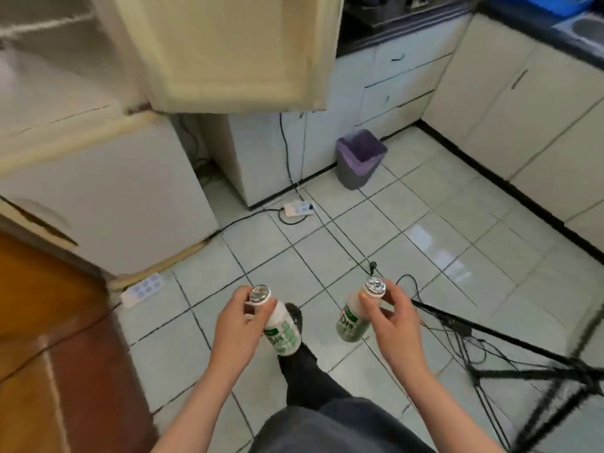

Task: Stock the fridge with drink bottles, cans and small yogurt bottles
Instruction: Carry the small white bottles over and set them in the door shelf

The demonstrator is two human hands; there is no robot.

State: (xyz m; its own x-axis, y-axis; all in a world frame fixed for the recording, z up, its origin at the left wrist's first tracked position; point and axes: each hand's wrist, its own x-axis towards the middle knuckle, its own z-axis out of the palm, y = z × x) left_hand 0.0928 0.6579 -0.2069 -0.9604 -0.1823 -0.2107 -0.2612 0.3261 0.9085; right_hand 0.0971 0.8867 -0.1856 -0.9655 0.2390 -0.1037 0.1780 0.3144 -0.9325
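Pinching necks: left grip (236,319) round left yogurt bottle (283,333), right grip (396,322) round right yogurt bottle (353,320); open fridge (104,194) at eleven o'clock, nearer left.

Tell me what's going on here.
A person stands on the floor tiles facing a fridge whose upper door hangs open. The left hand grips a yogurt bottle by its neck, and the right hand grips a second yogurt bottle the same way. Both are held low over the floor, not yet in the fridge.
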